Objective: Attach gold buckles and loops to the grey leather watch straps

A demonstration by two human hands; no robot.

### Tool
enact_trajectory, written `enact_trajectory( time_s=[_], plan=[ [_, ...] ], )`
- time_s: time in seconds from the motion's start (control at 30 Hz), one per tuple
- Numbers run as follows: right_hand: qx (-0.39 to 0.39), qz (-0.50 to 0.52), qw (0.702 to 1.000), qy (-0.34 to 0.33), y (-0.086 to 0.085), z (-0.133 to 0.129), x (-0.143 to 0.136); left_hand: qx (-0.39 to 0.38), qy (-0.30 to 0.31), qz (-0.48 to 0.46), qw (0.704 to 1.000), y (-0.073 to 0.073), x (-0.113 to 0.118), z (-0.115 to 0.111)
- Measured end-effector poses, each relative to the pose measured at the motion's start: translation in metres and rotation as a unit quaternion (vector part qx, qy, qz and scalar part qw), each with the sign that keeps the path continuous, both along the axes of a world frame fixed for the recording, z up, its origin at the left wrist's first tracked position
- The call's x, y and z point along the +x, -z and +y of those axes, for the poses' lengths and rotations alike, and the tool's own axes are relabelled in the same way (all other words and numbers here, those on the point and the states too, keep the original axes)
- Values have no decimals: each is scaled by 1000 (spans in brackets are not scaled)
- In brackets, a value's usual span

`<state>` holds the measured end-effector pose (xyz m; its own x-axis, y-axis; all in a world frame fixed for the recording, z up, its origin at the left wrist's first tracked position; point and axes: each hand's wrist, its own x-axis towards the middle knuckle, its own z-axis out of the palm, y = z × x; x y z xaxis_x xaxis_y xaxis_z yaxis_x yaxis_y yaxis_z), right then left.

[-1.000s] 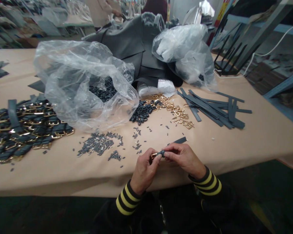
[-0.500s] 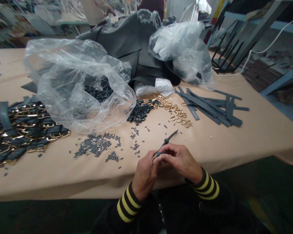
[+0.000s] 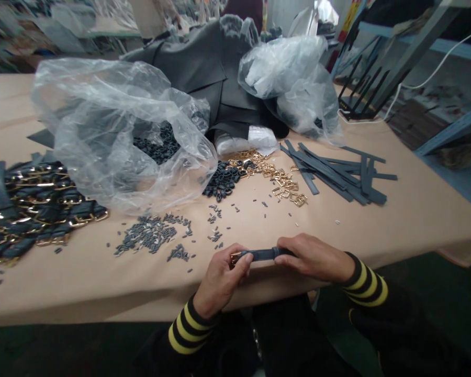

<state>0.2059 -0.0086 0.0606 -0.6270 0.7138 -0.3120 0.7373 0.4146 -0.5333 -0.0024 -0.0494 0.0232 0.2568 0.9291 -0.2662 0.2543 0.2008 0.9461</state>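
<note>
Grey strap (image 3: pixel 262 255) is held straight between two hands, above near part of table (image 3: pixel 380 235). Its buckle end is pinched by left hand (image 3: pixel 222 272), thumb laid on strap; gold buckle (image 3: pixel 234 258) is partly covered by fingers. Other end is grasped by right hand (image 3: pixel 316 256), tail hidden inside. Narrow loop (image 3: pixel 275 253) is seen around strap, just beside right fingertips. Loose gold buckles (image 3: pixel 286 180) are seen beyond hands, well apart.

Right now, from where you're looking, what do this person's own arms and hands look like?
The left hand and right hand are bare, without gloves. Both arms wear dark, nearly black sleeves ending in snug cuffs ringed with yellow and black stripes.
</note>
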Motion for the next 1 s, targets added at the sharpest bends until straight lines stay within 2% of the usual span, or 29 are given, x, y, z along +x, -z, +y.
enact_trajectory(
  time_s=[0.13, 0.2, 0.3, 0.43, 0.5, 0.67, 0.73, 0.8, 0.9, 1.0],
  plan=[
    [-146, 68, 987, -21, 2, 0, -7, 24, 36, 38, 998, 5, 0, 0],
    [-181, 91, 979, -13, 4, -2, -14, 34, 43, 49, 997, 5, 1, 1],
    [-142, 96, 985, 5, 10, -7, -24, 63, 42, 81, 994, 4, 3, 0],
    [-40, 32, 999, 17, 16, -13, -31, 93, 49, 113, 988, 4, 6, -2],
    [-12, 7, 1000, 19, 17, -15, -32, 96, 45, 120, 987, 5, 7, -3],
    [-54, 67, 996, -2, 15, -13, -31, 110, 22, 134, 985, 5, 7, -1],
    [-65, 95, 993, -8, 16, -11, -30, 91, 36, 104, 990, 4, 4, 1],
    [-65, 114, 991, 2, 18, -10, -30, 41, 67, 37, 996, 2, 0, 1],
    [-75, 145, 987, 8, 22, -8, -28, -39, 107, -72, 991, 3, -5, 1],
    [-77, 155, 985, -5, 25, -4, -27, -62, 95, -106, 988, 6, -4, 1]
  ],
)
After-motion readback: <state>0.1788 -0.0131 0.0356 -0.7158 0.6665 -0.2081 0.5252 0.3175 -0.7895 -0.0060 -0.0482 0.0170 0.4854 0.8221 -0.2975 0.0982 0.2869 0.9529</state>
